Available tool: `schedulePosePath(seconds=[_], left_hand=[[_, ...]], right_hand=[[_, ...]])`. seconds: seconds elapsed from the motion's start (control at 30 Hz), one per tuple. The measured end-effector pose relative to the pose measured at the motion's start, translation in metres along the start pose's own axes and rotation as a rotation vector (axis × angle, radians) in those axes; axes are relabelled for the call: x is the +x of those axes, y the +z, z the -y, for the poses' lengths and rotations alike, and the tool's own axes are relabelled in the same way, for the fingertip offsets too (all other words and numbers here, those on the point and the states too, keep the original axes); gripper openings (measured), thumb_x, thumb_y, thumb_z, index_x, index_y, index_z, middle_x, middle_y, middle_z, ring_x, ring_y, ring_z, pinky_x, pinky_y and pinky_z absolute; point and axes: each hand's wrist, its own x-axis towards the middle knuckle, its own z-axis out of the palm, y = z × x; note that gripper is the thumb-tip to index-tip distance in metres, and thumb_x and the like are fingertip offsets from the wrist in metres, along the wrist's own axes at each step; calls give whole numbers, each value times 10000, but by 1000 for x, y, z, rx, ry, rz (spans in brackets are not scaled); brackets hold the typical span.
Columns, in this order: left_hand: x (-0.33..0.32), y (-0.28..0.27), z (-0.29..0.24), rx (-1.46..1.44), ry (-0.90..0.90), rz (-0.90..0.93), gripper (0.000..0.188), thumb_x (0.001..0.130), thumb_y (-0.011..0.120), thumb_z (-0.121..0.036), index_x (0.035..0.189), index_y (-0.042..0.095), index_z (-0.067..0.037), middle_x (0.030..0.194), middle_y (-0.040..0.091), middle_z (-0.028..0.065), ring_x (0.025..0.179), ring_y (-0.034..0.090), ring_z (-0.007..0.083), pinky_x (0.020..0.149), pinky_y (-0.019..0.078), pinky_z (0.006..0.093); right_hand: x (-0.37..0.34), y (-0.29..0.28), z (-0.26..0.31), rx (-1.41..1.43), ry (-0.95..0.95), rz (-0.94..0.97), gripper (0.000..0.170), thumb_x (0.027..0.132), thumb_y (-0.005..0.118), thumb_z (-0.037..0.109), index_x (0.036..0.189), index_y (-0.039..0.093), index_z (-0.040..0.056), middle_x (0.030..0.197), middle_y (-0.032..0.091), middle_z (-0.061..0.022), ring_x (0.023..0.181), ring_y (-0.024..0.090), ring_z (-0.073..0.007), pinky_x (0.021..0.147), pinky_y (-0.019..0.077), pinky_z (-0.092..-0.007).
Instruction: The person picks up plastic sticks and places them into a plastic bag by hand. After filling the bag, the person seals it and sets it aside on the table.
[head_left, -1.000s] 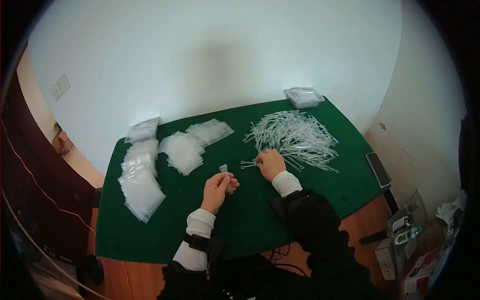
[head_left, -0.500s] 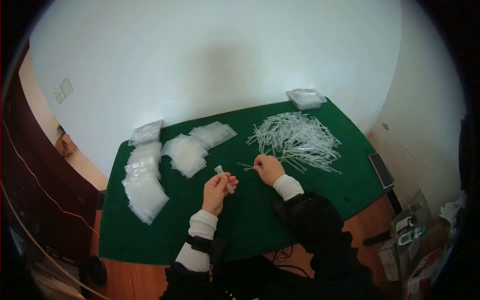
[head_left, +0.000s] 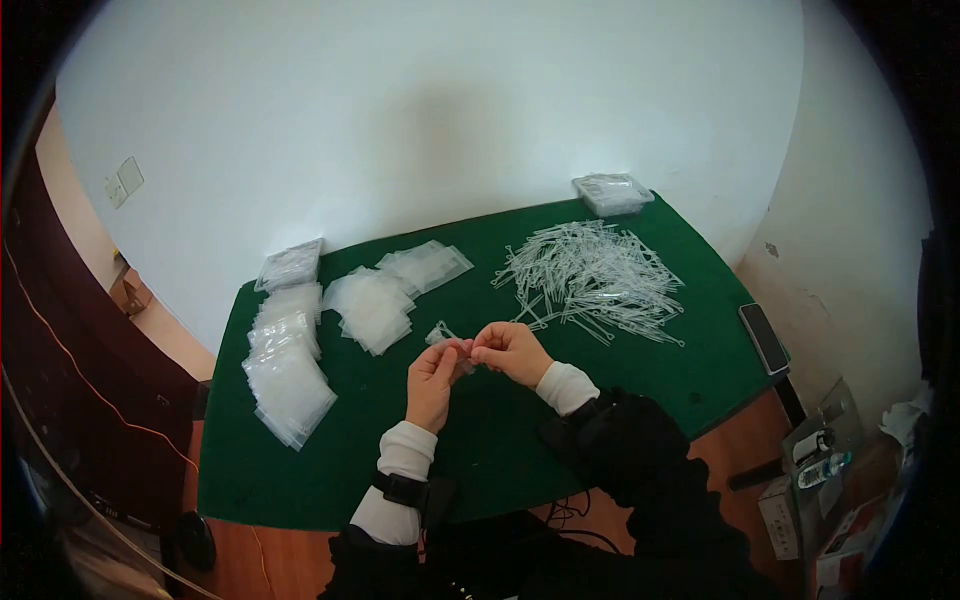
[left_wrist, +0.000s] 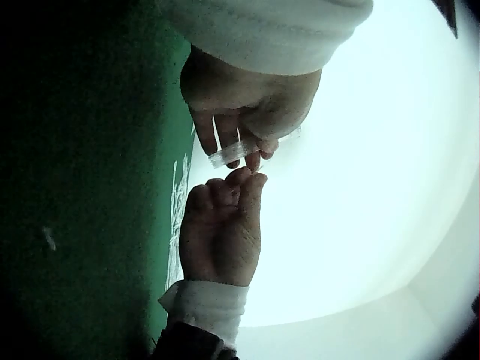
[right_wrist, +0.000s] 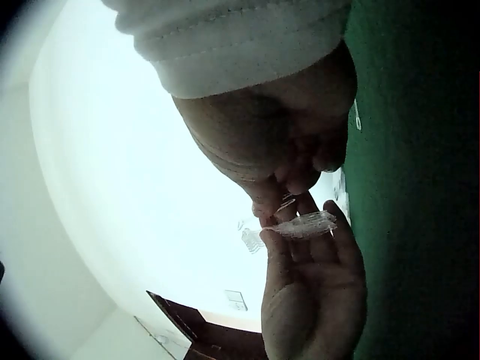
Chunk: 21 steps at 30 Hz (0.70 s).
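Above the green table [head_left: 300, 490], the left hand [head_left: 430, 388] pinches a clear bundle [right_wrist: 304, 226] between thumb and fingers, its ends jutting out on both sides. The right hand [head_left: 515, 354] has thumb and fingertips together just beside it, seemingly pinching thin sticks [right_wrist: 287, 201]; how many, I cannot tell. The hands' fingertips meet, so the likeliest fault is a slip between them: if the left thumb loosens, the bundle could fan out or drop, and its smooth-looking plastic would make that easier. Loop ends could also snag on one another. A dropped stick might land among the middle bags [head_left: 368, 308], which lie near the bundle. Farther left runs a fan of bags [head_left: 290, 375], with a packet [head_left: 290, 265] behind it. To the right sprawls a tangled heap [head_left: 595, 280], its strays reaching towards the right hand; a tub [head_left: 612, 195] stands behind, and a phone [head_left: 765, 338] lies at the right edge. Nothing seems to block the hands, though their own fingers hide the pinch from the head view.
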Motion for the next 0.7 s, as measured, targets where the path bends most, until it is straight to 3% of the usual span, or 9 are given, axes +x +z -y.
schedulePosePath(seconds=[0.47, 0.7], left_hand=[[-2, 7, -8, 100, 52, 92, 230, 884, 462, -138, 1010, 558, 28, 953, 595, 81, 859, 553, 135, 785, 434, 254], [-3, 6, -4, 79, 64, 52, 216, 876, 477, -130, 1000, 562, 25, 919, 603, 73, 831, 557, 128, 776, 436, 253]], right_hand=[[0, -1, -3, -43, 36, 17, 127, 732, 643, 87, 787, 541, 34, 688, 597, -29, 534, 497, -49, 462, 372, -172], [0, -1, -2, -59, 53, 15, 147, 721, 659, 102, 779, 542, 37, 685, 599, -29, 530, 493, -45, 452, 364, -170]])
